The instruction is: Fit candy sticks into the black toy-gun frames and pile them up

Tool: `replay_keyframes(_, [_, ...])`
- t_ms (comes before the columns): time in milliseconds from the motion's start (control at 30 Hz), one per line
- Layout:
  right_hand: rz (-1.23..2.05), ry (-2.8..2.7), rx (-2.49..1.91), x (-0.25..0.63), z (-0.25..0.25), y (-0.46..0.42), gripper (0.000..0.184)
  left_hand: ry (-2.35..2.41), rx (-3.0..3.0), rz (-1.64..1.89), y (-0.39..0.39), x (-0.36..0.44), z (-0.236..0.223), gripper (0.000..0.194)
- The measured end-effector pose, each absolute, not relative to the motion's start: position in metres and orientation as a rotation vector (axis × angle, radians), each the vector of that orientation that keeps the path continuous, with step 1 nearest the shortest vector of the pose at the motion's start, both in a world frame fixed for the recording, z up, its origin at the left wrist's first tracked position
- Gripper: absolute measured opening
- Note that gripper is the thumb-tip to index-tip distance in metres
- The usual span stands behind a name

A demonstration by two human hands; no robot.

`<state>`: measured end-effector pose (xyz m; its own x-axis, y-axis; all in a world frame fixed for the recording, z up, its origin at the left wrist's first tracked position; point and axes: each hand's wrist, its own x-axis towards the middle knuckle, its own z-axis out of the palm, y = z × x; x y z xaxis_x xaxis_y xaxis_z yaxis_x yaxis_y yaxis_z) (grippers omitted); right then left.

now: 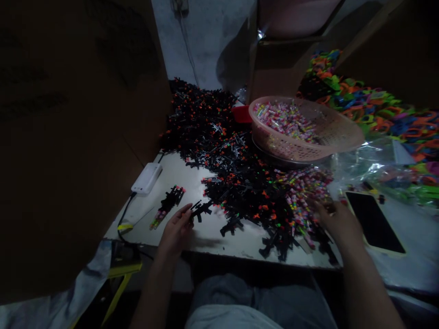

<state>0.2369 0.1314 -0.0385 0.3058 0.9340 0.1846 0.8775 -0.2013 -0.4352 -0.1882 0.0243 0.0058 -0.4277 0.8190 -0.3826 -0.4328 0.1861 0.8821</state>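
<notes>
Guns (202, 109) heaped at twelve o'clock, seemingly pending; bundle (167, 205), eight o'clock, apparently done. Left hand (176, 229): holding gun (203, 210). Right hand (341, 226): at tubes (302, 196), four o'clock, grip unclear.

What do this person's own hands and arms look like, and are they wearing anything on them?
The left hand and right hand show no gloves; the forearms show no sleeves or markings in this dim light. Greyish clothing covers the lap.
</notes>
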Motion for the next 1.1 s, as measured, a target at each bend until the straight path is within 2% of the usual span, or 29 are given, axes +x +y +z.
replay_keyframes(100, [0.099, -1.368, -2.123, 0.224, -0.017, 0.115, 0.035, 1.31, 0.335, 1.43, 0.018, -0.177, 0.009, 0.044])
replay_keyframes(167, [0.186, -1.329, -1.913, 0.201, -0.002, 0.096, 0.036, 1.262, 0.323, 1.391, 0.015, -0.168, 0.012, 0.041])
replay_keyframes(300, [0.751, -1.647, -1.352, 0.131, 0.022, 0.05, 0.033, 1.167, 0.335, 1.287, 0.013, -0.146, 0.019, 0.038])
replay_keyframes(433, [0.808, -1.964, -1.113, 0.078, 0.028, 0.022, 0.03, 1.118, 0.344, 1.222, 0.011, -0.128, 0.026, 0.032])
replay_keyframes(600, [0.743, -1.917, -1.118, 0.065, 0.021, 0.02, 0.011, 0.987, 0.244, 1.274, 0.002, -0.113, 0.022, 0.037])
replay_keyframes(800, [1.096, -1.776, -1.08, 0.052, 0.023, 0.013, 0.016, 1.106, 0.598, 1.243, -0.006, -0.096, 0.007, 0.038])
replay_keyframes(967, [1.075, -1.809, -1.043, 0.051, 0.019, 0.008, 0.03, 1.184, 0.465, 1.294, -0.002, -0.097, 0.01, 0.043])
replay_keyframes(1100, [1.087, -1.729, -1.1, 0.052, 0.011, 0.006, 0.022, 1.26, 0.519, 1.278, -0.003, -0.098, 0.016, 0.04])
